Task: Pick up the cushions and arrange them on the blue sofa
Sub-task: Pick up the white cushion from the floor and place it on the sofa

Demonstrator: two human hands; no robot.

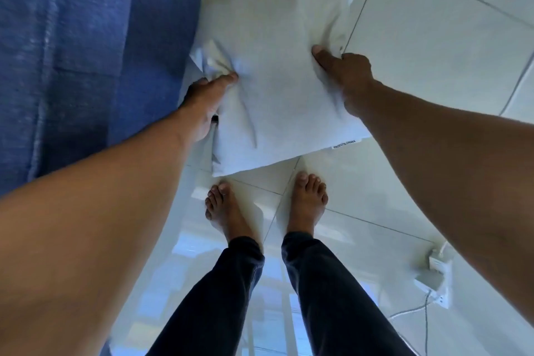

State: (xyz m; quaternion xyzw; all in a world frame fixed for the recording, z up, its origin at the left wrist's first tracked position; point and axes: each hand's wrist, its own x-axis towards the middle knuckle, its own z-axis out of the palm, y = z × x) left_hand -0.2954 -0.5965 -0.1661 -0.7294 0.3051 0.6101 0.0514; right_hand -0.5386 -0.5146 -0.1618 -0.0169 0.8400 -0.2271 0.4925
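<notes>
A white cushion [277,72] with a small label on its near edge is held over the tiled floor, just right of the blue sofa [86,52]. My left hand [206,101] grips its left edge, the thumb pressed into the fabric, which bunches there. My right hand [344,75] grips its right edge, thumb on top and fingers hidden underneath. Whether the cushion's far end still rests on the floor, I cannot tell.
Glossy white floor tiles [433,37] spread to the right. My bare feet [307,201] stand right below the cushion. A white power strip with plugs and cables [436,277] lies on the floor at the lower right. The sofa's blue fabric fills the left side.
</notes>
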